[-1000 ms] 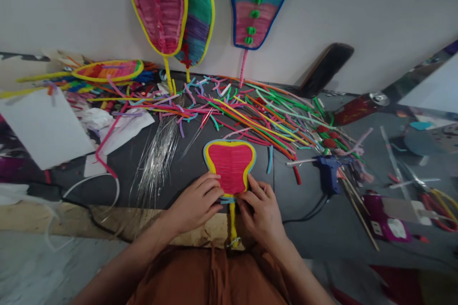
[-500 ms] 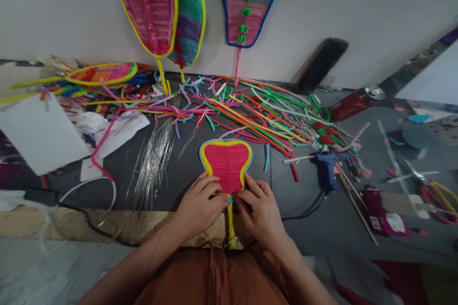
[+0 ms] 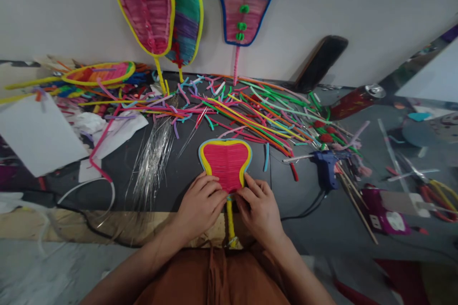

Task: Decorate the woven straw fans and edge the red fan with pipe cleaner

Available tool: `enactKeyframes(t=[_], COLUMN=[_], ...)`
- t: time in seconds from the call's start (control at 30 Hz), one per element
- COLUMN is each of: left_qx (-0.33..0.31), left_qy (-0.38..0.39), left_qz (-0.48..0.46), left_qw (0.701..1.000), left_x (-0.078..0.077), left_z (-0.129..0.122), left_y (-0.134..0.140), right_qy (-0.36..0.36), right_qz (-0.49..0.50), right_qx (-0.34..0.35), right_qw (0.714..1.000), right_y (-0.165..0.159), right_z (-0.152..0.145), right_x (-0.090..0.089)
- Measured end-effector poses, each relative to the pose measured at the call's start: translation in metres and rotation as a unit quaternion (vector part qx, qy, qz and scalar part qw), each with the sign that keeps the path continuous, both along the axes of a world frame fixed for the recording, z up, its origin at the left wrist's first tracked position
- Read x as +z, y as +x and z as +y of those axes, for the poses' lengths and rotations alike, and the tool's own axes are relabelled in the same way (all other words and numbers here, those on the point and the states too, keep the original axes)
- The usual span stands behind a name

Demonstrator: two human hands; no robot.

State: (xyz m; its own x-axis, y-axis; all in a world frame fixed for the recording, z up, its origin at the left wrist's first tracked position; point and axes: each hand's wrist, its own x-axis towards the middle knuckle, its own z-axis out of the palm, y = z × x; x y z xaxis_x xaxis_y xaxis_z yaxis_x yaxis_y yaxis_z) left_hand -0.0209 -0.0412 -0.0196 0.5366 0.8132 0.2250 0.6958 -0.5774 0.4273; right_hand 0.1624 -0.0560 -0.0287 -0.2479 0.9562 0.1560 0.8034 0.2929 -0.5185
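A small pipe-cleaner fan lies flat on the dark tabletop in front of me. Its face is pink, edged in yellow with a light blue outer line, and a yellow handle points toward my body. My left hand grips the lower left edge, fingers curled over the rim. On the opposite side, my right hand pinches the lower right edge near the handle's top. Fingertips of both hands hide part of the fan's bottom rim.
Loose pipe cleaners spread across the back. Finished fans lean on the wall beside a phone. To the right are a blue glue gun, a drink can and scissors. Silvery wires and white card lie left.
The view has shifted very slightly. Both hands stay on the fan's lower edges, with only small finger movement along the bottom rim.
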Motion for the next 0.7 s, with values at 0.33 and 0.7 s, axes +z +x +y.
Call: enactKeyframes(t=[0.33, 0.7], left_qx=[-0.023, -0.035], left_qy=[0.011, -0.02], left_qz=[0.062, 0.047], left_qw=[0.998, 0.998], left_x=[-0.011, -0.001], left_z=[-0.002, 0.0], left_y=[-0.001, -0.003], right_qy=[-0.004, -0.005], right_qz=[0.033, 0.046], right_qx=[0.017, -0.005], right_qw=[0.999, 0.999], right_y=[0.006, 0.005], right_z=[0.002, 0.002], right_x=[-0.002, -0.006])
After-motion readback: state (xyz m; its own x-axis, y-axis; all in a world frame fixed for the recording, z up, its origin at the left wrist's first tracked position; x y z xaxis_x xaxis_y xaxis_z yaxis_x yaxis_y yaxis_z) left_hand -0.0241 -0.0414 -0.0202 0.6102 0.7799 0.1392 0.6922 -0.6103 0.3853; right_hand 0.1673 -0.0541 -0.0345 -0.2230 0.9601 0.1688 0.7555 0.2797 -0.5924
